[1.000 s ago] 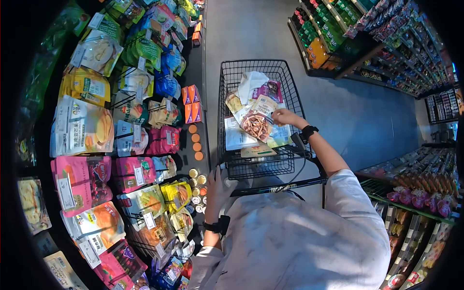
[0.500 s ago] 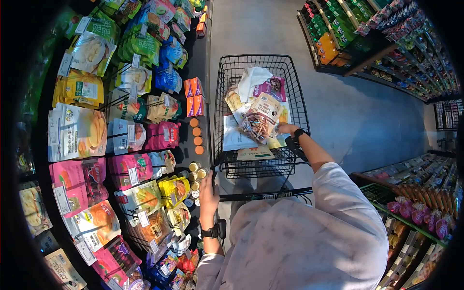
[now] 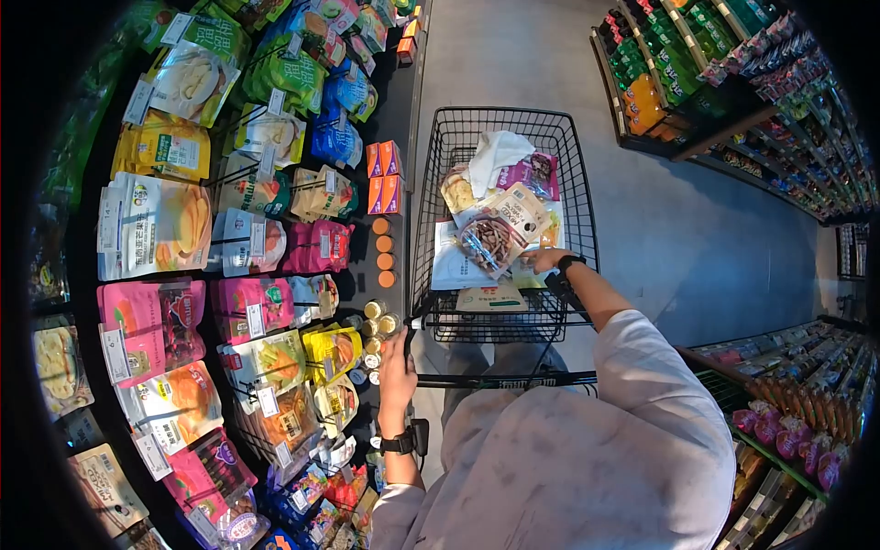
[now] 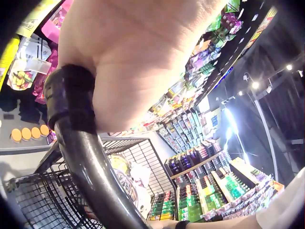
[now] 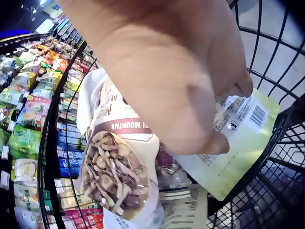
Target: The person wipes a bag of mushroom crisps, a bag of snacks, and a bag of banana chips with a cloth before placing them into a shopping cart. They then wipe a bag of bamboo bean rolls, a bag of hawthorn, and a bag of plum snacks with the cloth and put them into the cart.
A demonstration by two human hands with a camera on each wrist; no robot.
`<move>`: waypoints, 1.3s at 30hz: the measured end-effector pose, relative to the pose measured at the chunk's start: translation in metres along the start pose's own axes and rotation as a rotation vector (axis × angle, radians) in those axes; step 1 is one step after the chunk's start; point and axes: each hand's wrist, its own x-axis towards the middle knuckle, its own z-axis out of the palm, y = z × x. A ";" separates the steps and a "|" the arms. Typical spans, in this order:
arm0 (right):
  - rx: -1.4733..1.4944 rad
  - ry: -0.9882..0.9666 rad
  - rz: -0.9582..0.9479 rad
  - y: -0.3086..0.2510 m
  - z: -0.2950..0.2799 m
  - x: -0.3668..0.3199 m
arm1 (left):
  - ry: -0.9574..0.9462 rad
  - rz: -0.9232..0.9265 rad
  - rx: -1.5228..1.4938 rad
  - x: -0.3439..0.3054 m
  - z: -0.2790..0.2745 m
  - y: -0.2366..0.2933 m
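My right hand [image 3: 548, 260] is over the right side of the shopping cart basket, fingers loosely bent. In the right wrist view its thumb and a fingertip are apart above a pale green bag [image 5: 252, 119] with a barcode. Beside it lies a mixed mushroom bag [image 3: 502, 229] with a clear window, on top of other packages. My left hand [image 3: 397, 374] rests on the left end of the cart's black handle [image 4: 95, 164], fingers stretched forward in the head view. The left wrist view shows its palm against the bar; its fingertips are outside that view.
The wire cart [image 3: 587, 183] also holds a white cloth-like item [image 3: 500, 156] and a purple package [image 3: 536, 174]. Close on the left, a shelf carries snack bags [image 3: 156, 225], orange boxes [image 3: 385, 174] and small jars [image 3: 383, 247]. Bottle racks [image 3: 678, 82] stand at the far right.
The right hand has let go of the mushroom bag, which now lies on the other packages. That hand has drawn slightly down and to the right of it. The left hand stays at the handle.
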 end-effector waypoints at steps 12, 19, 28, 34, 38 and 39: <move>-0.227 -0.004 -0.034 0.004 0.016 0.000 | -0.026 -0.063 -0.001 -0.004 0.000 0.004; -0.264 0.096 -0.051 0.017 0.040 0.053 | -0.039 -0.103 -0.032 -0.005 -0.001 0.008; -0.283 0.016 -0.015 -0.009 0.012 0.015 | -0.006 -0.064 -0.039 -0.006 0.004 0.002; -0.285 0.030 0.037 -0.012 0.001 -0.026 | -0.011 -0.042 -0.055 -0.007 0.004 -0.002; -0.236 0.084 -0.028 0.006 -0.004 -0.055 | 0.011 -0.006 -0.048 -0.007 0.004 -0.008; -0.213 0.125 -0.052 0.013 -0.002 -0.055 | 0.000 -0.021 -0.068 -0.007 0.003 -0.009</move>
